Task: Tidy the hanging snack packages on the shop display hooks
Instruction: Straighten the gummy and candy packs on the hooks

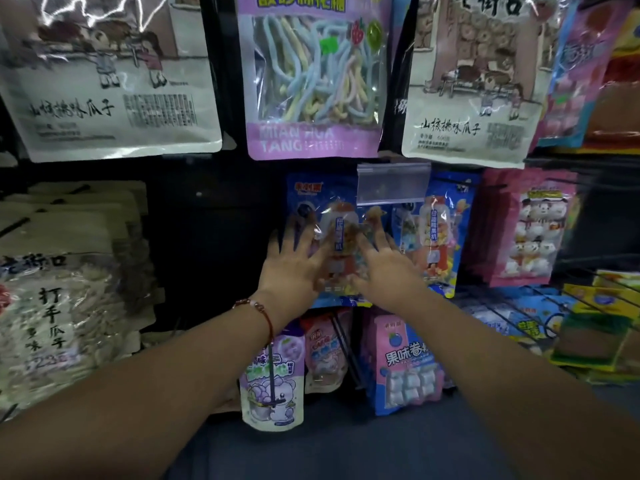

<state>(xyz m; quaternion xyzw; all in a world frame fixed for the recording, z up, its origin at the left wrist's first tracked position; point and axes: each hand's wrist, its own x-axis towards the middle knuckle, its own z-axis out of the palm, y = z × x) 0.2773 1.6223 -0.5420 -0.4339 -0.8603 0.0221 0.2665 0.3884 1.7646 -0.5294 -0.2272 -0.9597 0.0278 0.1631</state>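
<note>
Both hands – left hand (294, 268), right hand (388, 271) – fingers spread flat on the center-frame blue snack pack (341, 237); looks light and crinkly-slick, so hold its edges.

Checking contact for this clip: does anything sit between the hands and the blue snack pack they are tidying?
Nothing visible does. The left hand and right hand both lie with spread fingers directly on the front blue snack pack; the clear price tag holder hangs above them.

We see a dark open gap (207, 244) left of the blue packets (339, 237); a clear tag (393, 183) overhangs them, pink packs (530, 230) crowd their right.
</note>
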